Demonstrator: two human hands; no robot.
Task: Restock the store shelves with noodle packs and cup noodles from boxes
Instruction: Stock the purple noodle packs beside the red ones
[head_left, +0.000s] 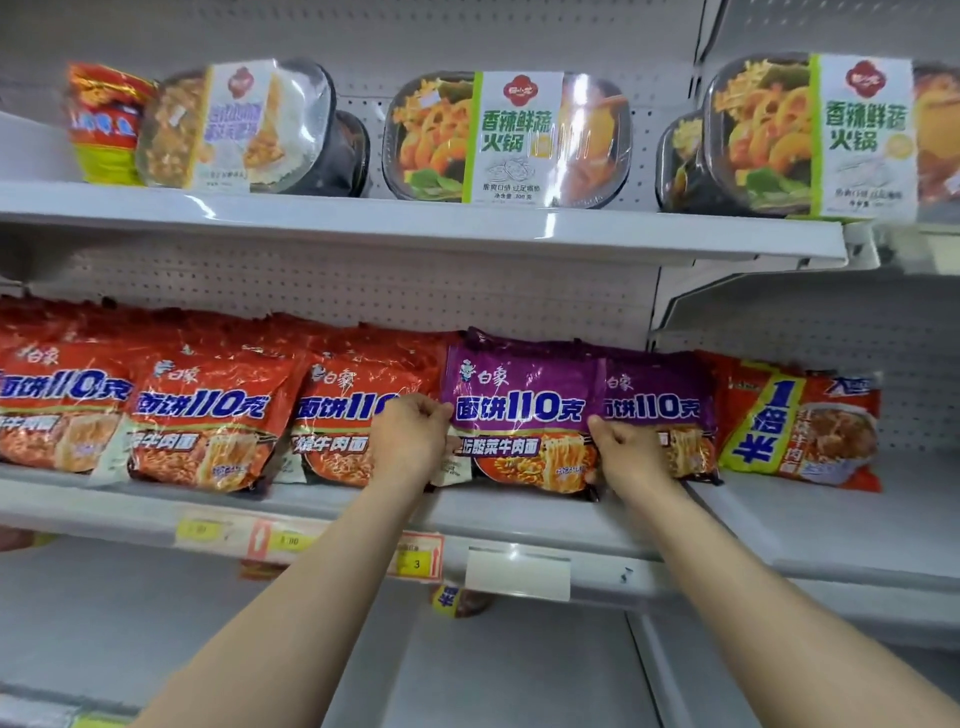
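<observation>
Both hands are on the front purple noodle pack (519, 415) on the middle shelf (519, 514): the left hand (410, 436) pinches its left edge and the right hand (626, 452) pinches its right edge. It stands between the red noodle packs (208, 415) on its left and a second purple pack (660, 405) just behind on its right. Hotpot trays (509, 137) line the top shelf.

Bright even light, glare on hotpot trays (511, 137), blurred bowed edges
</observation>
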